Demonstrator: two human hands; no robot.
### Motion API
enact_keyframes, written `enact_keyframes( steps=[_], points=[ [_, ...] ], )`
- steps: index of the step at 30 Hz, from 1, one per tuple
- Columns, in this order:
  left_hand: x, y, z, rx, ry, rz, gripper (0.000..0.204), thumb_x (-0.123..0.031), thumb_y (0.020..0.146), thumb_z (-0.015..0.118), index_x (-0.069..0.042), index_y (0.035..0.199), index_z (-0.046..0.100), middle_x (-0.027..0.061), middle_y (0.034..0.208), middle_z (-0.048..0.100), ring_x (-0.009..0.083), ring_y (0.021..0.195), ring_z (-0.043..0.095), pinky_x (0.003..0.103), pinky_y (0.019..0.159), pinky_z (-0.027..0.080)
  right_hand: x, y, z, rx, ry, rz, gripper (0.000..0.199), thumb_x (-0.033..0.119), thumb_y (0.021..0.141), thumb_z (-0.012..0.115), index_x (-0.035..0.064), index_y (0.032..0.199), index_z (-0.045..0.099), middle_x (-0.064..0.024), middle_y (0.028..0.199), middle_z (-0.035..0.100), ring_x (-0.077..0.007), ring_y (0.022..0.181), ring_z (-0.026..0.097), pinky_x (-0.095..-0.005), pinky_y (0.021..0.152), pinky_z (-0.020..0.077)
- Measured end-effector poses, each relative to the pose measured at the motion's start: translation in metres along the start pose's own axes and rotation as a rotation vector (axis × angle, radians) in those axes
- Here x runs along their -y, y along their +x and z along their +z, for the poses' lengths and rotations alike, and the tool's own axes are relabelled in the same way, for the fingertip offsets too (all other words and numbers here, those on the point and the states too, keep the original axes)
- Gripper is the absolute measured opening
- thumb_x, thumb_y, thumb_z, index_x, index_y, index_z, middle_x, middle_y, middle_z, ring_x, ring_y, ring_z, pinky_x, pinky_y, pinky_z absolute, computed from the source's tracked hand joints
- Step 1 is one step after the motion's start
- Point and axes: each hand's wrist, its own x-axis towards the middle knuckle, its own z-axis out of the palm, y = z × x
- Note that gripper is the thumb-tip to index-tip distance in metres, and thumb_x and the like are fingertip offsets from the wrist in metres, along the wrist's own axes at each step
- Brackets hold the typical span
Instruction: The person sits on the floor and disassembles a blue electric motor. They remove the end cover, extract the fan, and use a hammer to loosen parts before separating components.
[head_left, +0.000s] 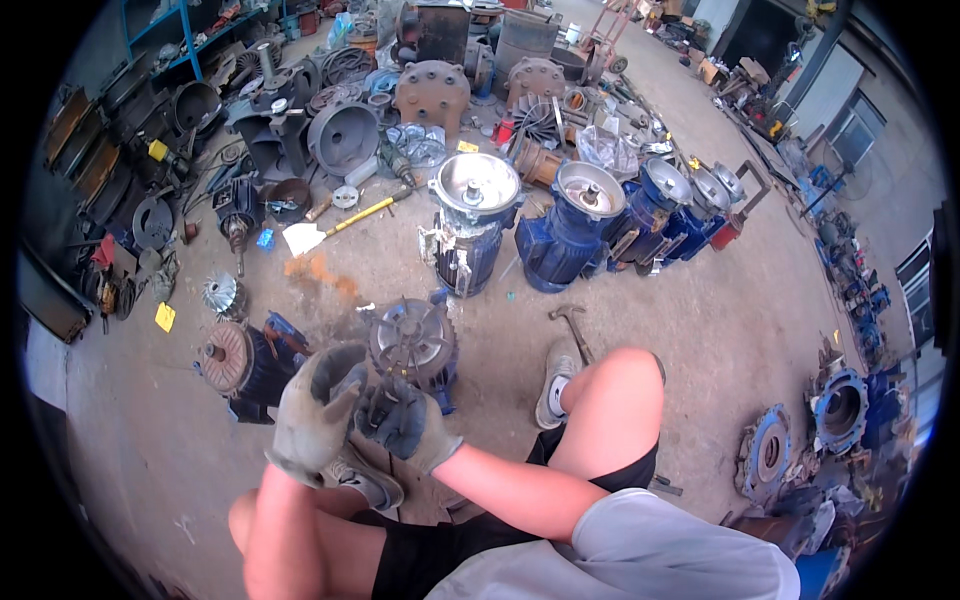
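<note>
My left hand, in a grey work glove, is raised in front of me with its fingers curled. Close against it, my right hand is also gloved and closed. Whatever lies between the fingers is dark and small, and I cannot make it out. Just beyond the hands stands an electric motor with a bare metal fan on its upper end. To its left is a second blue motor with a brownish round end and a shaft stub. A hammer rests on the floor beside my right shoe.
Ahead, several blue motors stand in a slanting row. A yellow-handled shovel lies on the concrete floor. Metal housings and scrap crowd the back. Ring-shaped flanges lie at the right, and a finned impeller at the left.
</note>
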Motion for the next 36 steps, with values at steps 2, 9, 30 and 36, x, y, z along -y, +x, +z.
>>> enact_keyframes(
  steps=[2,9,30,36],
  points=[
    [-0.011,0.015,-0.002,0.193,0.102,0.002,0.029,-0.009,0.106,0.063,0.002,0.133,0.066,0.0040,0.119,0.073,0.0090,0.103,0.063,0.025,0.089,0.051,0.007,0.001,0.002,-0.062,0.056,-0.025,0.024,0.035,0.108,0.054,0.0152,0.104,0.067,-0.0090,0.105,0.070,-0.0299,0.100,0.066,-0.0486,0.092,0.0547],
    [0.028,0.085,0.005,0.161,0.406,-0.100,0.035,-0.013,0.101,0.070,-0.001,0.134,0.071,0.0058,0.107,0.077,0.0092,0.093,0.066,0.027,0.086,0.053,-0.014,0.008,-0.024,0.033,0.036,-0.018,0.024,0.035,0.107,0.056,0.0139,0.106,0.067,-0.0092,0.099,0.071,-0.0284,0.094,0.068,-0.0459,0.084,0.0562],
    [0.080,0.199,0.072,0.418,1.106,0.037,0.025,-0.015,0.083,0.080,-0.010,0.108,0.082,0.0171,0.099,0.079,0.0341,0.091,0.075,0.039,0.085,0.059,0.000,-0.001,0.008,-0.092,0.020,-0.021,0.041,0.042,0.107,0.062,0.0105,0.133,0.064,-0.0117,0.115,0.071,-0.0310,0.102,0.071,-0.0504,0.094,0.0579],
    [0.089,0.206,0.072,0.404,1.210,-0.001,0.026,-0.016,0.082,0.080,-0.011,0.108,0.082,0.0171,0.099,0.078,0.0355,0.091,0.074,0.040,0.085,0.058,-0.010,0.010,0.004,-0.231,0.075,0.009,0.039,0.048,0.106,0.062,0.0123,0.122,0.067,-0.0063,0.096,0.073,-0.0225,0.083,0.069,-0.0389,0.075,0.0543]
  ],
)
